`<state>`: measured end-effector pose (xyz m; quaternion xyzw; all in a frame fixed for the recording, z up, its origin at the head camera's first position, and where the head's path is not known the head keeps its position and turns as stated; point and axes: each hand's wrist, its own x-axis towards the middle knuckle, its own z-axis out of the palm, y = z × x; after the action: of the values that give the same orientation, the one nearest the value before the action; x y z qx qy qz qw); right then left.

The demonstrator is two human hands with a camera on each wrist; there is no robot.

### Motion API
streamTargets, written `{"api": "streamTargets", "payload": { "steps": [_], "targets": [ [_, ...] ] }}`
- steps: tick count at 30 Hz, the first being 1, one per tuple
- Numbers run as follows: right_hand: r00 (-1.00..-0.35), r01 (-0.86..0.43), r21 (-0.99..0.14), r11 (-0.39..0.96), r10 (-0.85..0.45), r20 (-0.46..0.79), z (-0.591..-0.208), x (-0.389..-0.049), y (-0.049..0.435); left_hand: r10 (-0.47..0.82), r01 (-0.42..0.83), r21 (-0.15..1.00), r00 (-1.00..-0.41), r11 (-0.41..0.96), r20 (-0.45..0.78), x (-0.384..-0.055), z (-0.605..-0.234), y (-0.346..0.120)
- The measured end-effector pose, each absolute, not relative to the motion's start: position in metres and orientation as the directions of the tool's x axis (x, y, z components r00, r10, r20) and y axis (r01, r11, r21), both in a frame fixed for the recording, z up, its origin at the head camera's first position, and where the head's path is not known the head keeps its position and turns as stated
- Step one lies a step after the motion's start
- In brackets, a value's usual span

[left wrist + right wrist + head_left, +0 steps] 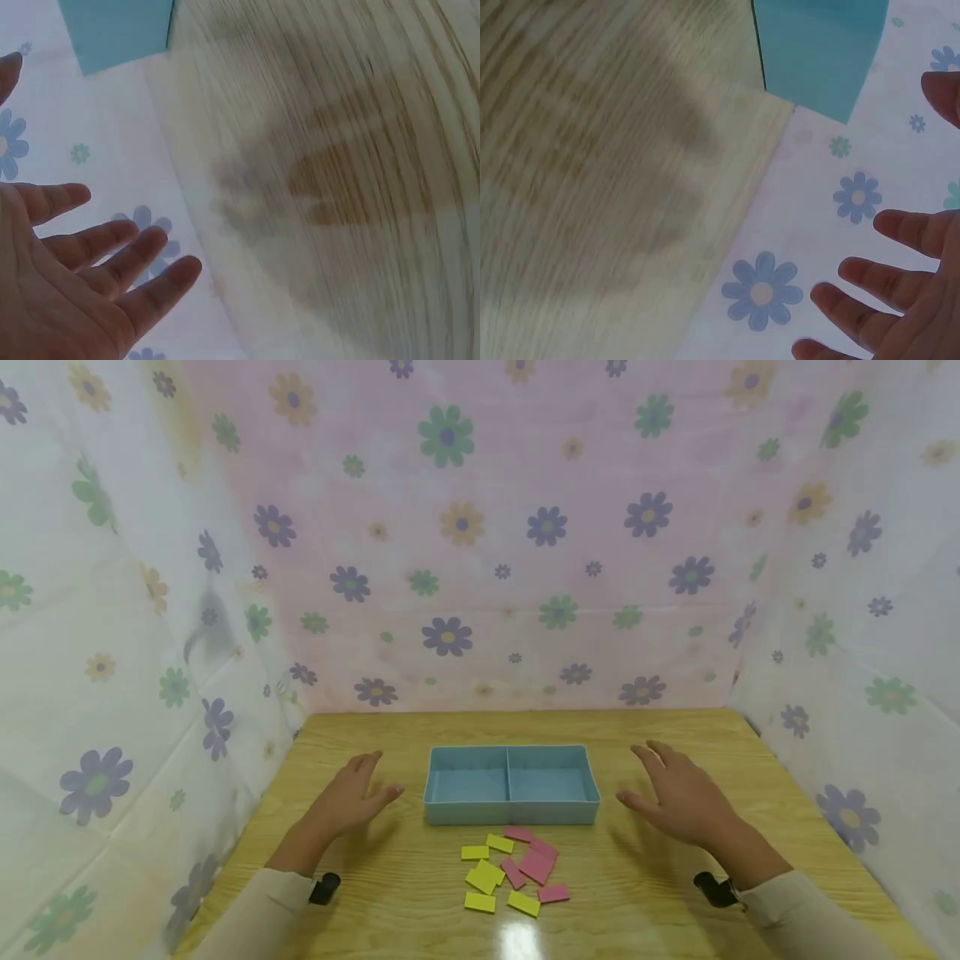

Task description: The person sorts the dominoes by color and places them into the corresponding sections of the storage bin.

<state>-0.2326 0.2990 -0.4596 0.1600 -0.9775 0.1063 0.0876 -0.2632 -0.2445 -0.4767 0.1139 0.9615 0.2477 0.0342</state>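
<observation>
A blue two-compartment box (512,812) stands on the wooden table between the two hands, with nothing in either compartment. In front of it lies a loose group of small flat pieces, some yellow (480,902) and some pink (553,893), a few overlapping. My left hand (347,797) is held to the left of the box, fingers apart, holding nothing. To the right of the box, my right hand (678,793) is likewise spread and holds nothing. Both wrist views show the palm side with fingers extended, and a side of the box near the top.
The wooden table (375,893) is bounded by flower-printed cloth (495,552) at the back and on both sides. A dark wrist device (325,888) sits at the left cuff, and another (716,890) at the right cuff.
</observation>
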Motion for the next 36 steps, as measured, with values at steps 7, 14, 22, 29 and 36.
{"api": "streamTargets", "payload": {
  "steps": [7, 14, 22, 29, 36],
  "targets": [
    [-0.929, -0.35, -0.226, 0.909, -0.305, 0.209, -0.465, -0.228, 0.291, 0.235, 0.214, 0.592, -0.971, 0.777, 0.042, -0.265, -0.487, -0.228],
    [-0.92, -0.377, -0.292, 0.879, -0.319, 0.228, -0.468, -0.225, 0.277, 0.191, 0.157, 0.745, -0.981, 0.648, 0.041, -0.268, -0.496, -0.206],
    [-0.922, -0.378, -0.364, 0.851, -0.309, 0.234, -0.477, -0.218, 0.259, 0.16, 0.105, 0.881, -0.987, 0.462, 0.034, -0.266, -0.504, -0.187],
    [-0.922, -0.387, -0.45, 0.805, -0.324, 0.214, -0.48, -0.211, 0.244, 0.147, 0.095, 0.952, -0.988, 0.292, 0.054, -0.269, -0.512, -0.182],
    [-0.89, -0.453, -0.503, 0.736, -0.404, 0.212, -0.489, -0.209, 0.228, 0.116, 0.067, 0.969, -0.992, 0.239, 0.04, -0.273, -0.516, -0.176]
  ]
}}
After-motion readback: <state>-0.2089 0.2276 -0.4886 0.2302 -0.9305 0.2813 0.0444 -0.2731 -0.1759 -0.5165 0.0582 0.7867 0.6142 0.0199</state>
